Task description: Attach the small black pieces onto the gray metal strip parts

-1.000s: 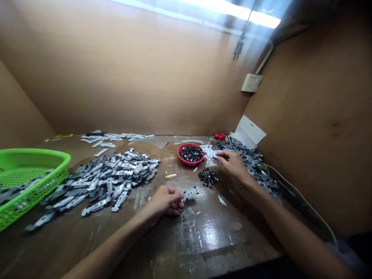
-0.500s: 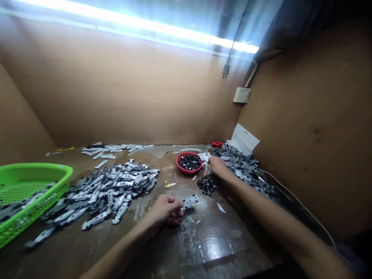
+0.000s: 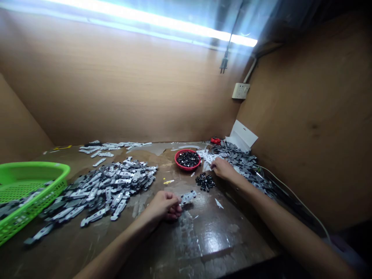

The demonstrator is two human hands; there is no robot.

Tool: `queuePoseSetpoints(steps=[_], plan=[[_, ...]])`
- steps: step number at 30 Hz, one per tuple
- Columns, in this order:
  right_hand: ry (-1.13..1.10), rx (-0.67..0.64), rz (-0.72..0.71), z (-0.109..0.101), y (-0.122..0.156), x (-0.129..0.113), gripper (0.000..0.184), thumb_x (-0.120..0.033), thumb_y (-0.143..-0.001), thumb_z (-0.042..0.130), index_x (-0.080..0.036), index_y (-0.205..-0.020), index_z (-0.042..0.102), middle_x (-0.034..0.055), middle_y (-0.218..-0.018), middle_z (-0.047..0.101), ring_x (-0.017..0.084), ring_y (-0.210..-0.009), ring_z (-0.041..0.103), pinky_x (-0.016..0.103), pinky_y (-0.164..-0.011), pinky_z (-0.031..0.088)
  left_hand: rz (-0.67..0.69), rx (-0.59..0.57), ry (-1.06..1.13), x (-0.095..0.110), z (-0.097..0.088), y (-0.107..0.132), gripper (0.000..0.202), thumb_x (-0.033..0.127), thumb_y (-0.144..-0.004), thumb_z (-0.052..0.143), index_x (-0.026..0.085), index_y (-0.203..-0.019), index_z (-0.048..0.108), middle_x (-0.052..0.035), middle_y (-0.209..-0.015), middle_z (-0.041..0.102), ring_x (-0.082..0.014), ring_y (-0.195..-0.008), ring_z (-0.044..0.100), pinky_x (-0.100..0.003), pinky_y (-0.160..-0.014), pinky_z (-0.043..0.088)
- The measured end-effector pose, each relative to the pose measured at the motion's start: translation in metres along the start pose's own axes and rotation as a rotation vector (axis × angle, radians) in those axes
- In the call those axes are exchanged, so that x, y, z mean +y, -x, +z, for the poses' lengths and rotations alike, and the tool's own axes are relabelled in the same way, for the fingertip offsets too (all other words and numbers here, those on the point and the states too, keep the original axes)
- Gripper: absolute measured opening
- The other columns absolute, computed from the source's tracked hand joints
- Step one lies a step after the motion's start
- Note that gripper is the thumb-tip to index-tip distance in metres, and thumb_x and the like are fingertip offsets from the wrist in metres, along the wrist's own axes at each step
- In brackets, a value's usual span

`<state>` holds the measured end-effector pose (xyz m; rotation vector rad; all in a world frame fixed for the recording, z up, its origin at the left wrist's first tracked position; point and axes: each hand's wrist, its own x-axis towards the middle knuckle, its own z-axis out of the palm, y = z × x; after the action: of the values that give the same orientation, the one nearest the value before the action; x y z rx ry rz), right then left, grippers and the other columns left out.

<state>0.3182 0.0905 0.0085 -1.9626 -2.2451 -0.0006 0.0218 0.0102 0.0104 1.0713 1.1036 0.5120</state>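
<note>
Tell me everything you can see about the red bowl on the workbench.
The red bowl is small, round and shallow, and looks like plastic. It sits upright toward the far side of the brown workbench, filled nearly to its rim with small black parts, too small to make out in detail. Pale flat pieces lie just off its right side. The right hand is nearby but does not touch it.
</note>
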Motion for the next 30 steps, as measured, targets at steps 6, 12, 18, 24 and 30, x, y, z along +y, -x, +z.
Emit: queuePoseSetpoints(steps=[6,12,18,24,30], plan=[[-0.004,0.01,-0.023,-0.001,0.011,0.001,0.022,-0.021,-0.082,0.049,-0.019,-0.091,0.069,0.0075,-0.096,0.059,0.017,-0.091,0.053,0.022,-0.077,0.036,0.003,-0.005,0.005,0.0,-0.001,0.0,0.03,0.04,-0.063,0.067,0.013,-0.068,0.055,-0.0032,-0.06,0.062,-0.0096,-0.05,0.057,-0.017,-0.046,0.043],[-0.025,0.038,-0.014,-0.002,0.017,0.005,0.018,-0.023,-0.081,0.052,-0.019,-0.09,0.067,0.0066,-0.093,0.061,0.018,-0.092,0.054,0.023,-0.075,0.037,-0.009,-0.001,0.0,0.001,0.0,0.002,0.031,0.04,-0.062,0.068,0.013,-0.068,0.055,-0.0032,-0.06,0.062,-0.0097,-0.05,0.057,-0.018,-0.046,0.043],[-0.146,0.142,-0.053,-0.007,0.022,0.003,0.025,-0.014,-0.079,0.051,-0.018,-0.101,0.061,0.0062,-0.098,0.063,0.016,-0.088,0.056,0.025,-0.077,0.039,-0.003,-0.002,0.01,0.001,0.0,0.001,0.028,0.038,-0.064,0.067,0.013,-0.069,0.055,-0.0032,-0.061,0.062,-0.0086,-0.05,0.056,-0.017,-0.046,0.043],[-0.621,0.153,-0.112,-0.037,0.035,-0.037,0.017,-0.025,-0.077,0.053,-0.016,-0.086,0.064,0.0032,-0.078,0.065,0.015,-0.07,0.058,0.026,-0.065,0.043,0.009,-0.005,0.011,-0.002,-0.001,0.0,0.028,0.038,-0.064,0.066,0.012,-0.069,0.056,-0.0043,-0.062,0.063,-0.0094,-0.05,0.057,-0.018,-0.045,0.042],[-1.105,0.162,-0.086,-0.031,0.057,-0.089,0.022,-0.033,-0.075,0.059,-0.017,-0.089,0.063,0.0026,-0.081,0.063,0.013,-0.067,0.055,0.025,-0.061,0.043,0.04,-0.007,0.008,-0.008,-0.003,-0.004,0.026,0.036,-0.067,0.064,0.012,-0.071,0.058,-0.0051,-0.063,0.064,-0.0093,-0.05,0.057,-0.018,-0.046,0.044]])
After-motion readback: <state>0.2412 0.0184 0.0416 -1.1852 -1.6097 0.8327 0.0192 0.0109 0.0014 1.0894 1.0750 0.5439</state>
